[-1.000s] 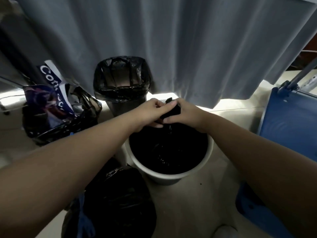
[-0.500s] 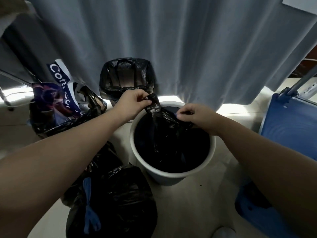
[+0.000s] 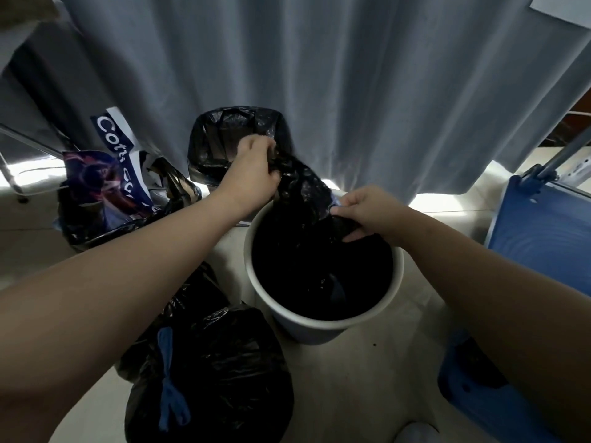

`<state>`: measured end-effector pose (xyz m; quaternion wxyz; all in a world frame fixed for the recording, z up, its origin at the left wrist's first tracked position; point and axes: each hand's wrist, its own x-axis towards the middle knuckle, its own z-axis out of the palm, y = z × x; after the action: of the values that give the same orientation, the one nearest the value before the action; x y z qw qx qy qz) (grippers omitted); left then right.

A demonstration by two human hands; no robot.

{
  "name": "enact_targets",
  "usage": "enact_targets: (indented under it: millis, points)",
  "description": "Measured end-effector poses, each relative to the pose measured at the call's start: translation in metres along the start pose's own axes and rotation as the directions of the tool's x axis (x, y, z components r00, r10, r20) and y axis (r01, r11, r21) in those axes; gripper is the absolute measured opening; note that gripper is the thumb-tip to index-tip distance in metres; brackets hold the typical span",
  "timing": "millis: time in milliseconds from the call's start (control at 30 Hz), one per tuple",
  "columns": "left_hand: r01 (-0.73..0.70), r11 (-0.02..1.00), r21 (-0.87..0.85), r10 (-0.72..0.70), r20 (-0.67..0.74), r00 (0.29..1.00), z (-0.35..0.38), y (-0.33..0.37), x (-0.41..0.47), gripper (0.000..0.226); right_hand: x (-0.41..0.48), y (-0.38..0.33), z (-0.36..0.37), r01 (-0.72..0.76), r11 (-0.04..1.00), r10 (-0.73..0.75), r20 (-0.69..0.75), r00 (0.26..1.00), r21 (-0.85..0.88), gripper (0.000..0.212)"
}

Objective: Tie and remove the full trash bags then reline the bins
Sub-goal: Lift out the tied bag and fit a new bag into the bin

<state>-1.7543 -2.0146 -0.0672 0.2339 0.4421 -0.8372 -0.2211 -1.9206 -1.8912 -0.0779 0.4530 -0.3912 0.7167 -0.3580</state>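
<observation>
Behind both hands hangs one grey curtain [image 3: 351, 91], filling the top of the view. Right of the right hand stands a blue panel [image 3: 543, 244], cut off by the edge.

Three black bags sit on the floor. Under the left forearm are a tied bag [image 3: 230, 378] with a blue tie [image 3: 169, 394] and a second bag [image 3: 192, 302], half hidden by the arm. Left of the left hand is an open bag [image 3: 83, 225] holding a paper bag [image 3: 118, 145].

There are two bins. The far bin [image 3: 217, 145], beyond the left hand, is lined in black. The white bin [image 3: 319, 327] is below both hands, and one black liner [image 3: 303, 193] drops into it. Its inside is too dark to read.

The left hand [image 3: 252, 177] clutches a bunch of liner in curled fingers. The right hand [image 3: 367, 209] pinches the liner's edge.
</observation>
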Motion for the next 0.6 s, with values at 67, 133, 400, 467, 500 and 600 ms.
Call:
enact_targets:
  millis: [67, 133, 400, 467, 500, 600]
  points:
    - [-0.109, 0.993, -0.054, 0.1, -0.144, 0.984, -0.004, 0.007, -0.008, 0.037, 0.002, 0.0, 0.0, -0.034, 0.985, 0.055, -0.125, 0.991, 0.169, 0.023]
    - [-0.286, 0.958, -0.031, 0.276, -0.174, 0.945, -0.011, 0.02, -0.014, 0.021, 0.001, -0.002, -0.001, -0.047, 0.962, 0.089, -0.145, 0.985, 0.27, 0.024]
    - [0.337, 0.889, -0.309, -0.14, 0.518, 0.844, 0.012, 0.042, -0.026, 0.044, -0.005, 0.002, 0.01, 0.102, 0.995, -0.102, -0.02, 0.995, -0.003, 0.03]
    - [0.481, 0.785, -0.391, -0.18, 0.599, 0.78, 0.019, 0.042, -0.029, 0.04, -0.008, 0.006, 0.014, 0.142, 0.989, -0.139, 0.068, 0.988, -0.033, 0.03]
    - [0.499, 0.762, -0.413, -0.185, 0.599, 0.779, 0.023, 0.041, -0.031, 0.034, -0.011, 0.007, 0.018, 0.158, 0.987, -0.154, 0.111, 0.982, -0.031, 0.034]
    - [0.468, 0.738, -0.487, -0.196, 0.508, 0.839, 0.033, 0.037, -0.034, 0.034, -0.016, 0.009, 0.023, 0.181, 0.983, -0.184, 0.097, 0.978, 0.041, 0.031]
